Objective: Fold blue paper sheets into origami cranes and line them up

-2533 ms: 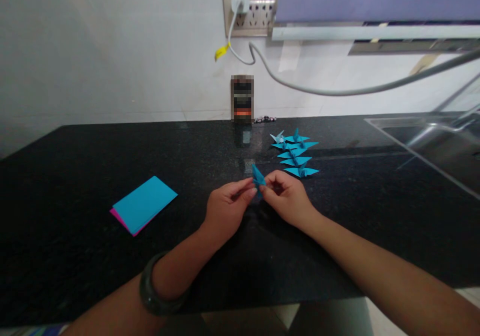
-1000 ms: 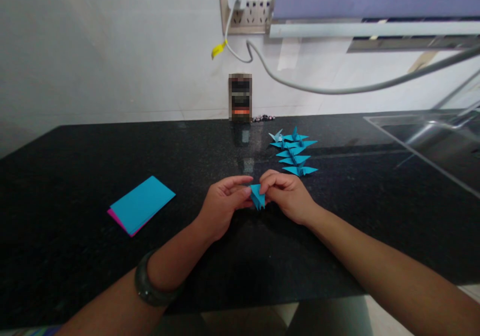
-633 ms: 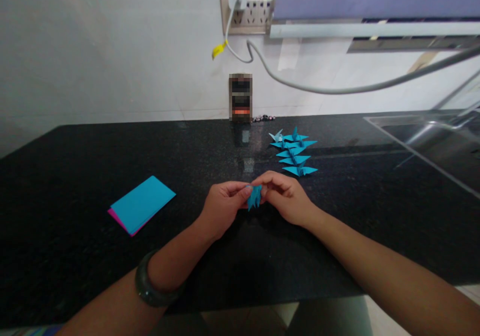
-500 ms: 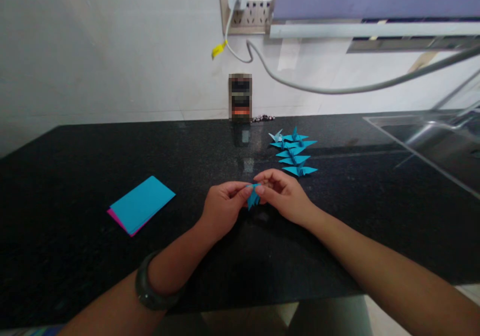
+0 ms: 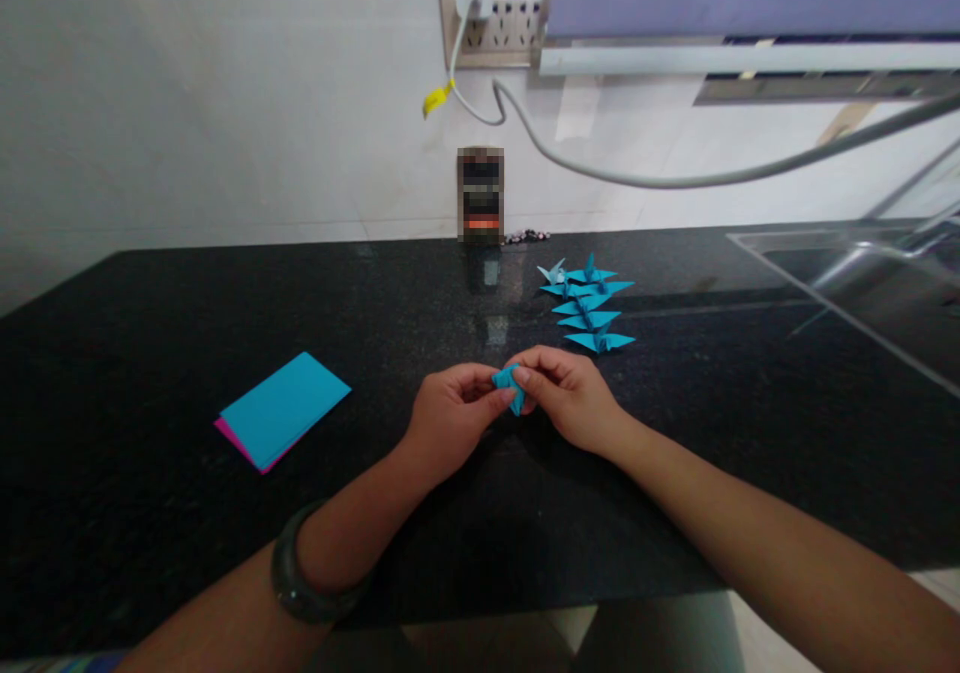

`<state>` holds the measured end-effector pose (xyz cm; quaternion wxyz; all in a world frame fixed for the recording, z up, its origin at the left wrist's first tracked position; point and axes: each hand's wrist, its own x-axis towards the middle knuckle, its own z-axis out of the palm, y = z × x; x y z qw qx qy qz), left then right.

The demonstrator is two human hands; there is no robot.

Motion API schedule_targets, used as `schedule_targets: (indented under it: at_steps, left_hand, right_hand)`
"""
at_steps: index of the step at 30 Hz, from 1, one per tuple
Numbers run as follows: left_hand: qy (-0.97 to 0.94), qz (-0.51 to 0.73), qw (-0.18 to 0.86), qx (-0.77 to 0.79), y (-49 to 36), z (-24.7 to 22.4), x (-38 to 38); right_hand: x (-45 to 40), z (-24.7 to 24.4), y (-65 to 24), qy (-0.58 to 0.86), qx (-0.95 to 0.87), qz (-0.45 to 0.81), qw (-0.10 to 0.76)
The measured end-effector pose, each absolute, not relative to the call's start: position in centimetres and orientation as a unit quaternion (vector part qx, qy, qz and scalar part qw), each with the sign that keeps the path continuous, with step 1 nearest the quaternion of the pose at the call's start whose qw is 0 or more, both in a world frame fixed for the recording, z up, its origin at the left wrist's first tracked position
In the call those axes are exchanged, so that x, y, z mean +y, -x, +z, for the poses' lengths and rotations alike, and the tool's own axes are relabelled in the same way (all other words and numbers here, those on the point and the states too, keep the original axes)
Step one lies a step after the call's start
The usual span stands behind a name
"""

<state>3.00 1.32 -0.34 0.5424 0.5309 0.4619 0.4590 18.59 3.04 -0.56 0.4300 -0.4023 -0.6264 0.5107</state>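
Observation:
A small piece of folded blue paper (image 5: 514, 393) is pinched between both of my hands above the dark countertop. My left hand (image 5: 461, 413) grips it from the left, thumb against its lower left part. From the other side my right hand (image 5: 566, 393) holds it, with the thumb on its upper right. My fingers hide part of the folds. Just beyond the right hand lie several blue origami cranes (image 5: 600, 340) in a cluster, with one paler crane (image 5: 553, 273) at its back left.
A stack of blue paper sheets (image 5: 285, 408) with pink beneath lies to the left on the black countertop (image 5: 390, 313). A phone-like object (image 5: 481, 195), blurred out, leans on the wall beside a beaded strap (image 5: 527, 237). A sink (image 5: 885, 303) is at right; a cable (image 5: 667, 183) hangs above.
The folded blue paper has been turned in my fingers and shows a different side. My left thumb has shifted slightly down and right; the right hand has dropped a little.

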Motion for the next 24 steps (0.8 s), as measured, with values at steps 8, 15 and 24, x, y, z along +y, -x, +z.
schedule_targets:
  at_steps: [8, 15, 24]
  left_hand:
    - [-0.529, 0.464, 0.536, 0.466, -3.01, -0.37, 1.26]
    - [-0.526, 0.43, 0.586, 0.442, -3.15, -0.28, 1.07]
    - [-0.531, 0.412, 0.598, 0.436, -3.18, -0.06, 1.08]
  right_hand:
    - [2.94, -0.61, -18.09, 0.399, -0.559, 0.567, 0.455]
    - [2.61, -0.21, -18.03, 0.432, -0.551, 0.549, 0.456]
    - [2.66, -0.19, -17.81, 0.398, -0.416, 0.683, 0.449]
